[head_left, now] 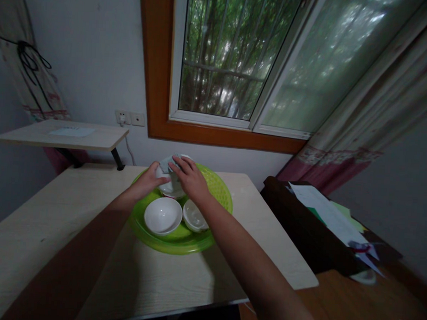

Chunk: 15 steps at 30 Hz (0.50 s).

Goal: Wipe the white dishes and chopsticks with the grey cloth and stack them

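Observation:
My left hand (148,181) grips the left side of a white bowl (172,188), its thumb lying across the bowl. A pale blue-grey cloth (166,164) is bunched under the fingers of my right hand (191,179), pressed against the top of that bowl. Both hands are over the far part of a round lime-green plastic tray (173,248). Closer to me in the tray sit a second white bowl (163,215) and, right of it, a third white bowl (194,217), partly covered by my right forearm.
The tray stands on a light wood table (164,281). A small raised shelf (103,137) with a paper (72,131) is at the back left. Behind is a wall with a window and a socket (122,117). Papers (325,211) lie on a dark surface to the right.

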Each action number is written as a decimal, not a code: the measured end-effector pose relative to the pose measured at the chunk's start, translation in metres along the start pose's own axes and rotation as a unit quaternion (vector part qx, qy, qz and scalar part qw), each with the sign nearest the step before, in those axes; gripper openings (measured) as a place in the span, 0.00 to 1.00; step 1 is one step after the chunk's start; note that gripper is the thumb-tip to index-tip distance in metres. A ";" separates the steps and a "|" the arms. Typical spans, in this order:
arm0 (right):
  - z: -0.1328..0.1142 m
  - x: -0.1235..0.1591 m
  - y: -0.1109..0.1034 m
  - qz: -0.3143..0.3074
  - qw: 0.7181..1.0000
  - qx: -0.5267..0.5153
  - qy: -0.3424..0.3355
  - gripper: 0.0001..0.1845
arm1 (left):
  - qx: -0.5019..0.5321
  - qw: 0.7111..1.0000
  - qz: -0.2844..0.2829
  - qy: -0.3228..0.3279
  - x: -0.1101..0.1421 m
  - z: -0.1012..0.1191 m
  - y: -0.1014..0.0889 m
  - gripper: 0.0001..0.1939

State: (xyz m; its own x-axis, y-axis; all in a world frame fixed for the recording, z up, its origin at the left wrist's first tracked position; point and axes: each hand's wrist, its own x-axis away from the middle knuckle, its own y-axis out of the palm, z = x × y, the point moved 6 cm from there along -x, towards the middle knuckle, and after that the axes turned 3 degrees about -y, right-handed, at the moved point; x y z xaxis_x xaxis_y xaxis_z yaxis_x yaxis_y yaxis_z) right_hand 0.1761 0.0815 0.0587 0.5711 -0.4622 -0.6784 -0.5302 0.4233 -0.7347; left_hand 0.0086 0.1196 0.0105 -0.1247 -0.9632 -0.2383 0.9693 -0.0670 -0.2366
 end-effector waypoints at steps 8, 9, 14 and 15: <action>0.062 0.015 0.007 0.084 0.979 -0.055 0.179 0.23 | -0.036 0.999 0.004 0.003 0.002 0.001 -0.004 0.24; 0.061 0.015 0.007 0.081 0.980 -0.056 0.174 0.23 | -0.037 0.999 0.003 0.005 0.002 0.002 -0.004 0.24; 0.024 0.005 -0.001 0.040 0.996 -0.027 0.077 0.27 | -0.015 1.000 -0.002 -0.001 0.002 0.003 -0.002 0.25; 0.015 0.003 -0.002 0.025 0.998 -0.022 0.049 0.28 | -0.006 1.000 -0.003 -0.001 0.002 0.003 -0.002 0.25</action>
State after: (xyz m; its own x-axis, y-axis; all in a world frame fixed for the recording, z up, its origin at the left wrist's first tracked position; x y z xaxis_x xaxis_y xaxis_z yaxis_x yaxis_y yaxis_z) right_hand 0.1883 0.0911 0.0583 0.4803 -0.5159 -0.7094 -0.5851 0.4140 -0.6973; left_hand 0.0071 0.1168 0.0133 -0.1303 -0.9632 -0.2350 0.9660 -0.0699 -0.2491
